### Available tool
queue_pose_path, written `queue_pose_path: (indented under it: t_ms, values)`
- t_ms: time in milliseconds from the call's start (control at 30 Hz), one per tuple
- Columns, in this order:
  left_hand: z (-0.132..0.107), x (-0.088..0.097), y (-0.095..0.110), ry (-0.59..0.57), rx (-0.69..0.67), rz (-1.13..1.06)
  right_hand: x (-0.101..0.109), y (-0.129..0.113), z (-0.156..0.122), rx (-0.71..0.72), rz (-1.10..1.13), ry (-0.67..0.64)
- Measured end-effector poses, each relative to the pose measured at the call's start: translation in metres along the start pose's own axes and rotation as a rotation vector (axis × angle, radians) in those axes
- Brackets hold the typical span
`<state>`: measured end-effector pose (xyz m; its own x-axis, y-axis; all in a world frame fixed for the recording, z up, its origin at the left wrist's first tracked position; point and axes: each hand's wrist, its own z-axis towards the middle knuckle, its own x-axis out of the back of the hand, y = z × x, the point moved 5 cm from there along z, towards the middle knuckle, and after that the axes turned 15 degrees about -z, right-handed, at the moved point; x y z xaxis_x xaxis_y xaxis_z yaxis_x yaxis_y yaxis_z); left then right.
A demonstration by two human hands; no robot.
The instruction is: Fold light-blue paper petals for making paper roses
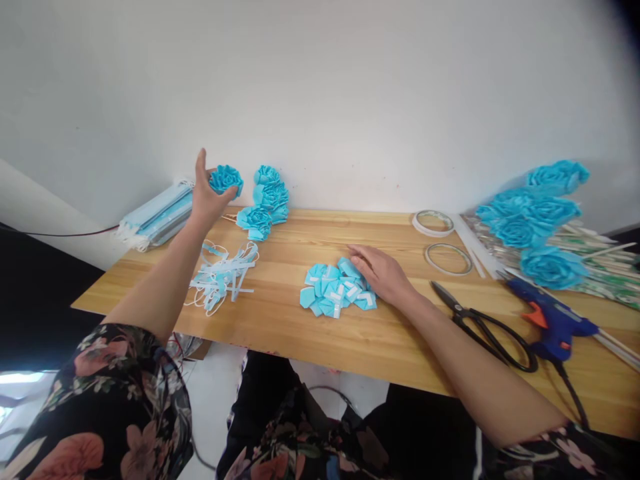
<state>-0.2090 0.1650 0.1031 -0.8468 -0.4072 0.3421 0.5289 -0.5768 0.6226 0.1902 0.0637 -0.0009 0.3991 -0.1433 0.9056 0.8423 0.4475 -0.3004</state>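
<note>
At the back left, my left hand [212, 193] holds a blue paper-like flower [227, 180], its thumb and fingers around the bloom's edges. My right hand [383, 272] lies palm down at the right edge of a pile of folded light-blue pieces [327, 288], some with white strips on them. Its fingers are stretched out over the nearest pieces, and its fingertips partly hide behind the hand. More blue flowers [270, 195] stand in a cluster to the right of my left hand.
Left: stacked blue face masks [157, 215] and a heap of cut strips with ear loops [223, 277]. Right: tape rolls [433, 224], black-handled scissors [483, 323], a blue glue gun [550, 319], finished blue flowers [530, 213] and sticks [600, 247]. A white wall backs the wooden table [280, 333].
</note>
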Motion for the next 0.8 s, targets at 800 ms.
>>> queue_pose_path:
  t_ms: [800]
  values:
    - [-0.016, 0.008, -0.041, -0.143, 0.302, -0.227, 0.000, 0.002, 0.000, 0.001, 0.015, 0.000]
